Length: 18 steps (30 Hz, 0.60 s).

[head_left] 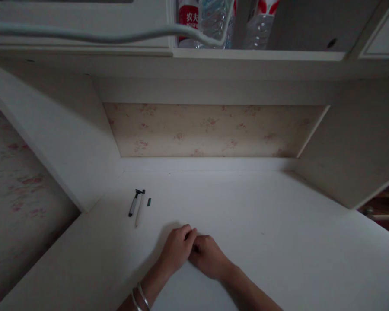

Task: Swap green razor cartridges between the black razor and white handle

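Observation:
My left hand and my right hand rest side by side on the white desk, knuckles toward each other and touching. Both are loosely closed, with fingers curled under, and nothing shows in either. Beyond my left hand, to its left, lies what looks like a razor with a black head and a pale grip. Close beside it is a thin whitish stick with a dark upper end. A small dark green piece sits just right of these.
White side panels flank the desk, with a floral wall strip at the back. Overhead, a shelf holds plastic bottles with red labels. A pale cable or tube crosses in front of it.

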Each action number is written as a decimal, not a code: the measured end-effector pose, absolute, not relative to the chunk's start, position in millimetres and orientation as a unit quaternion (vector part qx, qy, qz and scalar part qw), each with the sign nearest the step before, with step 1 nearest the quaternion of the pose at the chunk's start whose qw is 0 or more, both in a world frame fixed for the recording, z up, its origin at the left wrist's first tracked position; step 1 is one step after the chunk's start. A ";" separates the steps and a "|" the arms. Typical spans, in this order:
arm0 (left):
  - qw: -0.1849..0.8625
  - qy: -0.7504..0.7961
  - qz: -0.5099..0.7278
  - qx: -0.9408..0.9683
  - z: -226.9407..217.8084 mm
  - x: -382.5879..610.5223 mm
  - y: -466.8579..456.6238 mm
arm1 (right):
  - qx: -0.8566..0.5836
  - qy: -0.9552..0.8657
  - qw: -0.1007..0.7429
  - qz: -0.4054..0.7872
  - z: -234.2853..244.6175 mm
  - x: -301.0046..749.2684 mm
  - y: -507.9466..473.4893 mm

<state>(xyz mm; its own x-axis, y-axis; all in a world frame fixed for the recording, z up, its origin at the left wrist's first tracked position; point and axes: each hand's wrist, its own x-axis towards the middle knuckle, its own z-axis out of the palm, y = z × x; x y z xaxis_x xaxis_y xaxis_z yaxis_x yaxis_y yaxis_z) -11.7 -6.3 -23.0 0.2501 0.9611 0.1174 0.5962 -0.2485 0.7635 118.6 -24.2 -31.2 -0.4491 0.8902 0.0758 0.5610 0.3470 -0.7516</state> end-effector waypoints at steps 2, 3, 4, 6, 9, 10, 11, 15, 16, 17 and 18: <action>0.302 0.533 0.303 0.730 -23.5 -11.7 -6.3 | -0.465 -0.781 0.246 0.336 -30.6 118.7 -24.5; 0.301 0.534 0.303 0.730 -23.7 -11.8 -6.4 | -0.466 -0.780 0.246 0.337 -30.4 118.7 -24.6; 0.299 0.535 0.303 0.730 -23.8 -11.8 -6.3 | -0.467 -0.779 0.245 0.338 -30.2 118.7 -24.8; 0.297 0.537 0.303 0.729 -23.7 -11.8 -6.1 | -0.470 -0.777 0.245 0.338 -29.9 118.7 -25.2; 0.300 0.538 0.301 0.728 -23.4 -11.9 -5.7 | -0.471 -0.776 0.247 0.340 -28.9 118.7 -25.6; 0.301 0.538 0.300 0.728 -23.2 -12.0 -5.7 | -0.470 -0.776 0.247 0.341 -28.3 118.8 -25.6; 0.302 0.538 0.299 0.727 -23.1 -12.1 -5.8 | -0.468 -0.776 0.248 0.342 -27.7 118.9 -25.7; 0.303 0.537 0.302 0.727 -22.8 -12.1 -5.9 | -0.465 -0.777 0.250 0.343 -25.9 119.1 -25.8; 0.302 0.536 0.303 0.727 -22.7 -12.1 -5.9 | -0.465 -0.777 0.251 0.343 -26.0 119.1 -25.8; 0.301 0.537 0.304 0.727 -22.7 -12.0 -5.8 | -0.464 -0.777 0.252 0.344 -26.4 119.0 -25.7; 0.299 0.538 0.304 0.727 -22.7 -11.9 -5.8 | -0.464 -0.776 0.253 0.344 -27.0 118.9 -25.5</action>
